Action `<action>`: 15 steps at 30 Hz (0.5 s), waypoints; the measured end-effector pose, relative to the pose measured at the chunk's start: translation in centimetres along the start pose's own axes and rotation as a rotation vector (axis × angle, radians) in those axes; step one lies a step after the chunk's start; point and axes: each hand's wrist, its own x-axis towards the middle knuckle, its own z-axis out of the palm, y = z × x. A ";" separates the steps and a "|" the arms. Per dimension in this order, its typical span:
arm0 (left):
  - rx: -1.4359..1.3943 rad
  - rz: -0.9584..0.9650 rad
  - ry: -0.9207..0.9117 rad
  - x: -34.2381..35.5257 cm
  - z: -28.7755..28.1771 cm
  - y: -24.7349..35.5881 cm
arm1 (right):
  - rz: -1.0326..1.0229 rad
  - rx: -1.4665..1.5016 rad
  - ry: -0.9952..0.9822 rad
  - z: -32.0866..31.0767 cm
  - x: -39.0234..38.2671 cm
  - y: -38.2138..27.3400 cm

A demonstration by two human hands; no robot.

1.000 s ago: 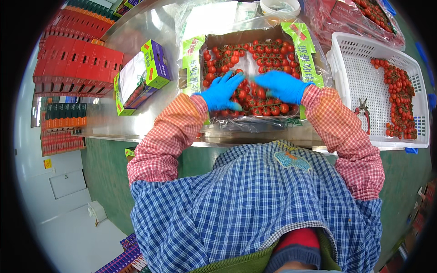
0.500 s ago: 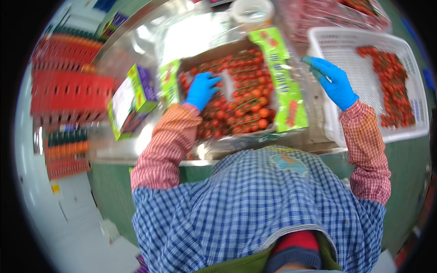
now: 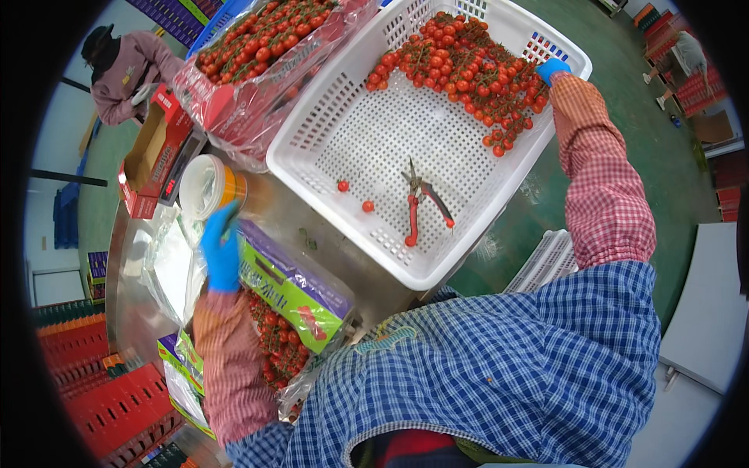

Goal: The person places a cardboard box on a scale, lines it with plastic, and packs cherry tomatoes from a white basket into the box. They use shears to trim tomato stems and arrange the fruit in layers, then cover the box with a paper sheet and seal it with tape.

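Note:
My left hand (image 3: 221,248), in a blue glove and slightly blurred, hovers beside the purple and green flap of a carton (image 3: 292,285). Its fingers stretch upward and nothing shows in them. Vine cherry tomatoes (image 3: 282,343) lie in that carton under clear film, partly covered by my left sleeve. My blue-gloved right hand (image 3: 552,70) reaches over the right side of a white perforated basket (image 3: 312,183), against a heap of vine tomatoes (image 3: 460,66). Its fingers are mostly hidden, so their grip does not show. Red-handled snips (image 3: 421,199) and two loose tomatoes (image 3: 355,196) rest on the basket floor.
An orange-and-white tub (image 3: 209,187) stands left of the basket, near an open red carton (image 3: 156,156). A film-wrapped box of tomatoes (image 3: 265,47) sits behind. Another person (image 3: 129,70) is at the far left. Red crates (image 3: 117,413) are stacked at lower left.
The view has swung right, toward the basket. My left hand has come off the tomatoes to beside the carton's flap; my right hand has reached from beside the basket to the tomato heap in it.

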 end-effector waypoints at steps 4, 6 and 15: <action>-0.188 0.178 -0.260 12.1 15.6 7.8 | 0.096 -0.067 -0.233 2.4 0.4 -3.0; -0.068 0.198 -0.373 16.1 22.9 11.9 | 0.168 -0.054 -0.305 2.8 -0.7 -4.5; 0.213 -0.182 -0.305 19.6 38.3 19.4 | 0.340 1.643 0.100 -1.6 -10.2 -6.6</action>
